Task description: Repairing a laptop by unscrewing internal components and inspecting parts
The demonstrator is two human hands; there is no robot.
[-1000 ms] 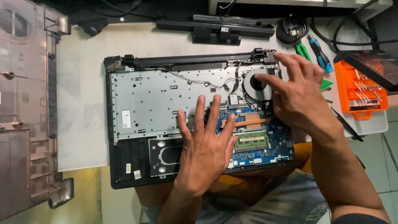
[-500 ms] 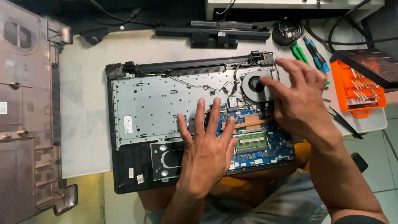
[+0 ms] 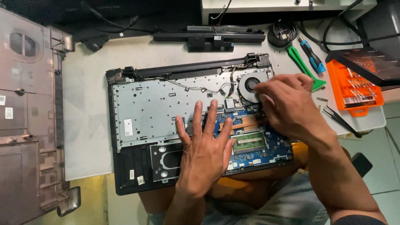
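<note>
The opened laptop (image 3: 166,121) is lying mid-frame on the tabletop (image 3: 87,125). The left hand (image 3: 206,150) is pressing flat, fingers spread, on the blue motherboard (image 3: 266,143). The right hand (image 3: 287,104) is curling, knuckles up, fingertips reaching the fan (image 3: 248,85), gripping nothing visible.

White worktable (image 3: 87,125) over pale tiled floor (image 3: 385,166), evenly lit

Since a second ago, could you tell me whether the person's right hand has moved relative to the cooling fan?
No, hardly: the right hand still rests at the right edge of the cooling fan; only the camera shifted.
</note>
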